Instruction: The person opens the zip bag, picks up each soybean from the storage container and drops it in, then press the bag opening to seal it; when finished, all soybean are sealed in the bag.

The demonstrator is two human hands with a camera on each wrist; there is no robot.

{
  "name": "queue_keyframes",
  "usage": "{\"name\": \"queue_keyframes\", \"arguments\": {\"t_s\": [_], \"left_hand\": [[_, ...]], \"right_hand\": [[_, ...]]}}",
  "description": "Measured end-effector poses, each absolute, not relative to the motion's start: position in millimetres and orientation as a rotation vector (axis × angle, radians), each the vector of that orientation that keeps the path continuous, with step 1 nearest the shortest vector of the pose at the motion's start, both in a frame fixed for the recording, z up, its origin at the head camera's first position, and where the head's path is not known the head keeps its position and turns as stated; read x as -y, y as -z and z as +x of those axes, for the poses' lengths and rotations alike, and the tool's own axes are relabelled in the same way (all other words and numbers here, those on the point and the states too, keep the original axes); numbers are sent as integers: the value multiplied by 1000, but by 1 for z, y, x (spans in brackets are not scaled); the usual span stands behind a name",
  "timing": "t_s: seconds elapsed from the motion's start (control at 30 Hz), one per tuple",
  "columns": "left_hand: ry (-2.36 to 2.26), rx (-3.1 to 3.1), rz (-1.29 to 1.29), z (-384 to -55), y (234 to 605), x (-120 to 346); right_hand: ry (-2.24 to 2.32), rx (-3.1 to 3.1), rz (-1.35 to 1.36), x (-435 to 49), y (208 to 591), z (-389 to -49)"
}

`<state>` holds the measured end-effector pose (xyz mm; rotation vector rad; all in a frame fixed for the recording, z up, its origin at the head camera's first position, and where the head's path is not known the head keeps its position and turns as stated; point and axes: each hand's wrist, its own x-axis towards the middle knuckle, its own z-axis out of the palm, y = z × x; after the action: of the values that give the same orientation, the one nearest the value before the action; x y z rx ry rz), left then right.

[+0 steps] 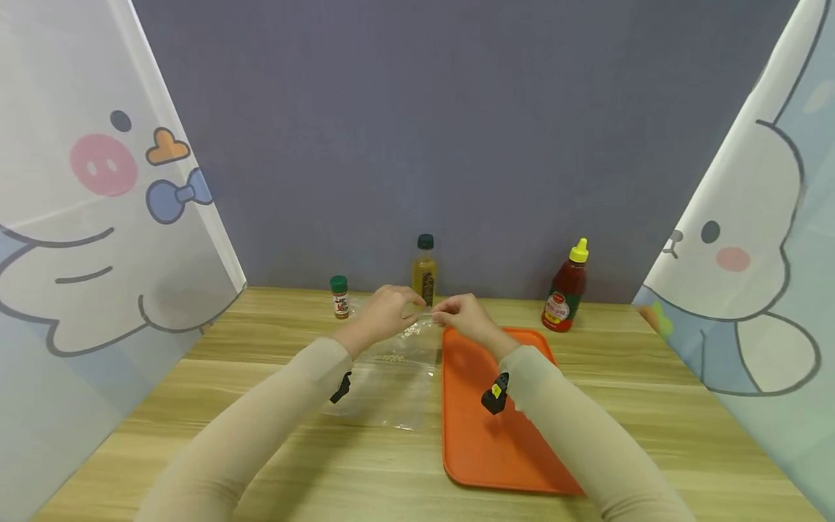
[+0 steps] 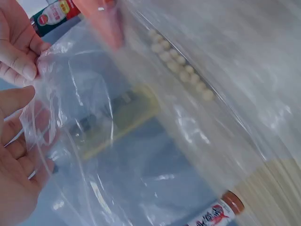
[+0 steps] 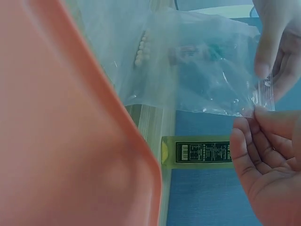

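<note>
A clear plastic zip bag (image 1: 385, 395) hangs from its raised top edge, its lower part spread on the table. A cluster of small pale round beans or balls (image 2: 181, 68) sits inside it. The left hand (image 1: 385, 313) holds the bag's top edge, thumb on one side and curled fingers on the other. Close by, the right hand (image 1: 466, 315) pinches the corner of that edge between thumb and fingertips, as the right wrist view shows. Behind the hands stands a bottle of yellow liquid (image 1: 424, 279) with a dark cap.
An orange tray (image 1: 483, 449) lies under the right forearm. A small green-capped shaker jar (image 1: 340, 299) stands at the back left. At the back right is a red sauce bottle (image 1: 564, 293) with a yellow nozzle. A grey wall panel (image 1: 417, 130) rises behind the wooden table (image 1: 333, 471).
</note>
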<state>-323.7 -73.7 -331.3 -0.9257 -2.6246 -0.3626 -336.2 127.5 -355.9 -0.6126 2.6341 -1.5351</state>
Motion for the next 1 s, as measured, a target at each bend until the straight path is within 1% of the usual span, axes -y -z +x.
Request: {"name": "queue_keyframes", "arguments": {"t_s": [0.17, 0.37, 0.63, 1.0], "left_hand": [[380, 2619, -937, -326, 332, 63], [427, 2751, -867, -328, 327, 59], [470, 2820, -923, -328, 327, 63], [551, 2789, -946, -333, 331, 72]], "right_hand": [[1528, -2641, -598, -126, 356, -335], [1577, -2625, -586, -124, 357, -335], [1448, -2728, -620, -122, 356, -333], [1431, -2736, -584, -125, 354, -332]]}}
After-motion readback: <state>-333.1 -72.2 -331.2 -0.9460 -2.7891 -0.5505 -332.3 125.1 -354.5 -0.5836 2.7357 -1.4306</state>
